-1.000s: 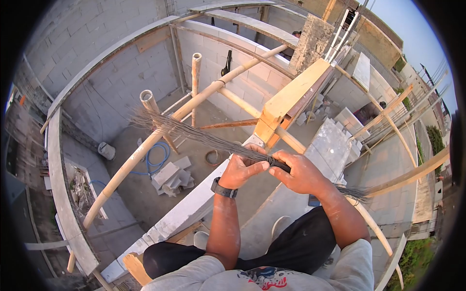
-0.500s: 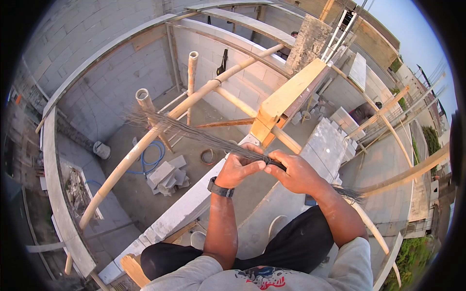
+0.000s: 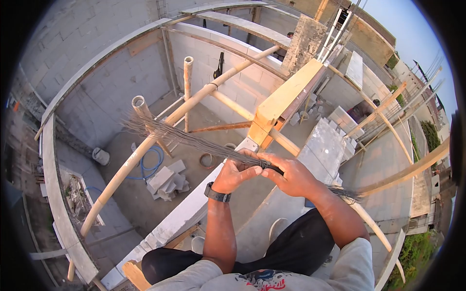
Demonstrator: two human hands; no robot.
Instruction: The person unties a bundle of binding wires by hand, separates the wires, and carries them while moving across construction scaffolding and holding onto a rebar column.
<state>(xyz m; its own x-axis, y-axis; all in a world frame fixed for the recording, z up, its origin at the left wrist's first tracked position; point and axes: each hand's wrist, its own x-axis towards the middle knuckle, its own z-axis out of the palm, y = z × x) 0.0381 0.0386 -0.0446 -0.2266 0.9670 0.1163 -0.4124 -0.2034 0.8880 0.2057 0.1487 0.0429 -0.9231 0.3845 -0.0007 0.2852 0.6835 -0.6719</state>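
Note:
A long bundle of thin dark binding wire runs slantwise in front of me, its loose ends fanned out at the upper left. My left hand, with a black watch on the wrist, is closed around the bundle near its middle. Right beside it, my right hand grips the same bundle, fingers meeting the left ones at a tied, darker band. The other end of the wire sticks out past my right forearm. Part of the bundle is hidden behind my right hand and forearm.
A bamboo pole crosses before me, with upright bamboo posts near it. Yellow wooden formwork stands ahead on a white block wall. Below lie broken blocks, a blue hose and a bucket.
My right hand has shifted slightly up and left along the bundle, its fingers now closer over the left hand's. The view has tilted a little.

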